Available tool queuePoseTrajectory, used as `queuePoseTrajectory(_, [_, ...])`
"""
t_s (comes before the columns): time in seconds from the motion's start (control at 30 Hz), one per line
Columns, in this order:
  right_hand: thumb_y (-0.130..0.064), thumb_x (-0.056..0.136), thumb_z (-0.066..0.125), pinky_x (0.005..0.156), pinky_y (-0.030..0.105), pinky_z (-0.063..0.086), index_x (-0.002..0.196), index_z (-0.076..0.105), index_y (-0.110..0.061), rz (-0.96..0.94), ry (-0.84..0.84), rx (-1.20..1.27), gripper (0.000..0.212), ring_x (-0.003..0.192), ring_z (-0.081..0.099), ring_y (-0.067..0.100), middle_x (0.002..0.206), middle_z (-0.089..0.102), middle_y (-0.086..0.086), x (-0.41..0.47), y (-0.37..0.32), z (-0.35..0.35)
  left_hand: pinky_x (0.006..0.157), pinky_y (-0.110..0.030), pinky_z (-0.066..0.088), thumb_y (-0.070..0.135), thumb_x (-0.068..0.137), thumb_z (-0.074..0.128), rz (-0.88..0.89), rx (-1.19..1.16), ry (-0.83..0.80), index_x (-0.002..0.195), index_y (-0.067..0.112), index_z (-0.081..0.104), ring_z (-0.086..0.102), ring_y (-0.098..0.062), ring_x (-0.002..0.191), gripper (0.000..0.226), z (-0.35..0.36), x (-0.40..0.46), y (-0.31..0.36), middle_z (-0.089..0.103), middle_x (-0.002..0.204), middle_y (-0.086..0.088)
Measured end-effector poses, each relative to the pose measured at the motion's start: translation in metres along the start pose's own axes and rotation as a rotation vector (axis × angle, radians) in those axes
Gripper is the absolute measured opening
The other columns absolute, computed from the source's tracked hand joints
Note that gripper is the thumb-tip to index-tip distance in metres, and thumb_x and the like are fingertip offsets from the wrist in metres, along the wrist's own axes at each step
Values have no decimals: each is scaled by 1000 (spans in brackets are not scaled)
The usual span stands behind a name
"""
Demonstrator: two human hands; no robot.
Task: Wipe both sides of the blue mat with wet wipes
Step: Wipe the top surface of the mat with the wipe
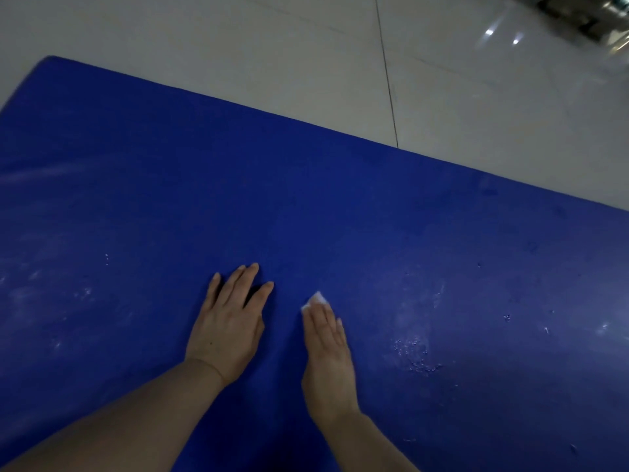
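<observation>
Flat blue foam mat (306, 199) spread on pale tiled floor (238, 46). Left hand (228, 321) flat, fingers spread, resting on mat. Just right, right hand (326, 349), fingers straight, presses small white wet wipe (316, 299) onto mat.

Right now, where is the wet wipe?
In the head view, the wet wipe lies on the blue mat under the right hand's fingertips, just right of the left hand, which rests flat on the mat.
</observation>
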State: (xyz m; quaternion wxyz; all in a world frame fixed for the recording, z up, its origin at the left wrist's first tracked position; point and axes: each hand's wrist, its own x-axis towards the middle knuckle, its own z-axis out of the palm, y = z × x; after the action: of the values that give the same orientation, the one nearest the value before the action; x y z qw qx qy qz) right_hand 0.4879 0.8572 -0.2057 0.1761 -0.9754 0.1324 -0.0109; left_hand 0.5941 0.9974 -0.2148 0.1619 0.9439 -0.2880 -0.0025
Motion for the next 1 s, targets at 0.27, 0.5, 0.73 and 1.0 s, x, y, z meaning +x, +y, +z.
queuePoseTrajectory(0.27, [23, 79, 30, 119, 27, 1, 150, 21, -16, 318, 81, -71, 82, 140, -9, 0, 151, -4, -17, 8, 64, -28, 110, -56, 29, 6, 73, 72, -13, -6, -21, 126, 8, 61, 43, -33, 131, 54, -2, 0, 2, 47, 141, -18])
queuePoseTrajectory(0.5, [21, 52, 70, 116, 36, 5, 142, 39, -10, -81, -52, -20, 99, 143, 18, 16, 152, 33, 8, -7, -16, 3, 114, -46, 15, 10, 85, 53, 18, -20, 13, 124, 6, 61, 39, -32, 132, 40, -2, -4, 2, 47, 141, -19])
queuePoseTrajectory(0.73, [25, 73, 39, 118, 25, -3, 148, 28, -13, 363, 103, -17, 86, 145, 5, 12, 157, 7, -6, 4, 59, -31, 115, -43, 12, 16, 86, 30, 124, -40, -74, 127, 11, 59, 35, -29, 134, 51, 1, -43, 12, 43, 144, -17])
queuePoseTrajectory(1.0, [24, 53, 64, 114, 38, 14, 140, 40, -10, -57, -60, -10, 96, 142, 26, 21, 153, 31, 8, -18, 5, -7, 116, -41, 11, 17, 85, 30, 107, -30, -103, 128, 11, 59, 34, -27, 134, 52, 0, -42, 12, 44, 144, -16])
